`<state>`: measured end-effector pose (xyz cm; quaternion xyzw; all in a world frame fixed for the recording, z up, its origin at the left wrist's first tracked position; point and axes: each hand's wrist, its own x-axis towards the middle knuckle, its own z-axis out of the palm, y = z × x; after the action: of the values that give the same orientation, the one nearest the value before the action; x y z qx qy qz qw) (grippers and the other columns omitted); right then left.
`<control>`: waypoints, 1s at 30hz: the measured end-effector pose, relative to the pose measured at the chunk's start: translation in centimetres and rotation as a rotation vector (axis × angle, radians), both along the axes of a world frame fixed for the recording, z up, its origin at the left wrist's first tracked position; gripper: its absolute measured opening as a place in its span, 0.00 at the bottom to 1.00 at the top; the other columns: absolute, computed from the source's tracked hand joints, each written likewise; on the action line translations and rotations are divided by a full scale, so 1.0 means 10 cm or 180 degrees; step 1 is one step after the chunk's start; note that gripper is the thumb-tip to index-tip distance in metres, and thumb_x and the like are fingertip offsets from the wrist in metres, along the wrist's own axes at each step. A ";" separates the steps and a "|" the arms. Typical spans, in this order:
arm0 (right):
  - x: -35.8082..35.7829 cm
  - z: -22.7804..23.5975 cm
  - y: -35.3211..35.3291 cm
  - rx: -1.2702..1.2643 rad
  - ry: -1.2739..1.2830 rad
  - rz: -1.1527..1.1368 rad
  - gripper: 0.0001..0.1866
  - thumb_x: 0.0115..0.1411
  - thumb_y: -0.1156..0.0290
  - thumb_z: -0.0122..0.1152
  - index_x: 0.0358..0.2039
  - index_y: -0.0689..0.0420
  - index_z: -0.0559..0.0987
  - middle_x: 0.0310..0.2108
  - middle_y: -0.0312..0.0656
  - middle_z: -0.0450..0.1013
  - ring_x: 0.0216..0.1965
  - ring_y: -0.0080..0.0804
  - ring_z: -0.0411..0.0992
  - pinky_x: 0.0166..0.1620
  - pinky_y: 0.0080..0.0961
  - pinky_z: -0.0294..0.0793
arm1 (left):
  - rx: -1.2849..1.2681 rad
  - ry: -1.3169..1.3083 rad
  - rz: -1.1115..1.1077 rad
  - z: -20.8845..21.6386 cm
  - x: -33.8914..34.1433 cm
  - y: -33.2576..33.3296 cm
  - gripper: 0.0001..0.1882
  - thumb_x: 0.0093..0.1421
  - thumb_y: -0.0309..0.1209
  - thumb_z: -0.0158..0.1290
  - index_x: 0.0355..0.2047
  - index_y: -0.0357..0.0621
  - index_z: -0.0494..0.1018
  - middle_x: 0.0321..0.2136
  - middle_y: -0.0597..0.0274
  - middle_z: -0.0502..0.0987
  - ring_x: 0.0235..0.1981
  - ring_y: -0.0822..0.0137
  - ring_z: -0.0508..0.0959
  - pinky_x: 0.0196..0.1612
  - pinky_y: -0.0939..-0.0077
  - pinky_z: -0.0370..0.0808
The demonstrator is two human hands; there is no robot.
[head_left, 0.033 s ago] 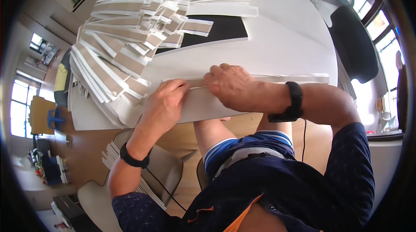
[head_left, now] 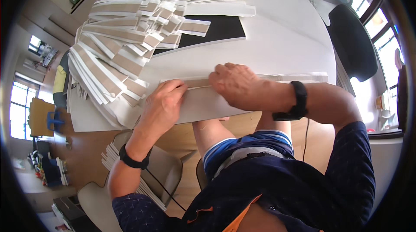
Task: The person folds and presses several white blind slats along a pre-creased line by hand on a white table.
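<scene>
A long, narrow beige-and-white strip [head_left: 198, 83], which looks like paper or card, lies along the near side of the white table. The fingers of my left hand [head_left: 164, 102] are pinched together on its left part. Farther right, my right hand [head_left: 236, 83] is bent over the same strip with its fingers curled down on it; its fingertips are hidden under the knuckles. A short stretch of strip shows between the hands, and the rest runs out past my right wrist. Each wrist has a black band with a cable.
A big heap of similar beige-and-white strips [head_left: 117, 28] spreads over the table's left side, partly on a black flat board [head_left: 221, 30]. Paler strips [head_left: 221, 8] lie at the far side. More strips rest on a beige chair [head_left: 167, 169] at lower left. A black chair [head_left: 352, 43] stands at right.
My right hand has slid a little to the right along the strip, widening the gap between the hands. My left hand stays nearly in place.
</scene>
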<state>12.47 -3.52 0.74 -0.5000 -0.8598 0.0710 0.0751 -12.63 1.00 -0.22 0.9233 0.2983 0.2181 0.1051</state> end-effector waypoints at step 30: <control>1.68 -0.13 -0.97 0.0512 0.0683 -0.0718 0.05 0.64 0.71 0.67 0.36 0.57 0.80 0.34 0.42 0.75 0.43 0.45 0.76 0.45 0.40 0.79 | -0.0078 0.0573 -0.0487 0.12 0.91 -0.41 0.28 0.61 0.27 0.64 0.62 0.38 0.75 0.59 0.44 0.75 0.61 0.44 0.74 0.64 0.53 0.73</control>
<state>29.26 -13.20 -0.52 -0.5752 -0.7882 0.0460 0.2138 -3.55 -3.14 0.97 0.9578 0.2379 0.1220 0.1056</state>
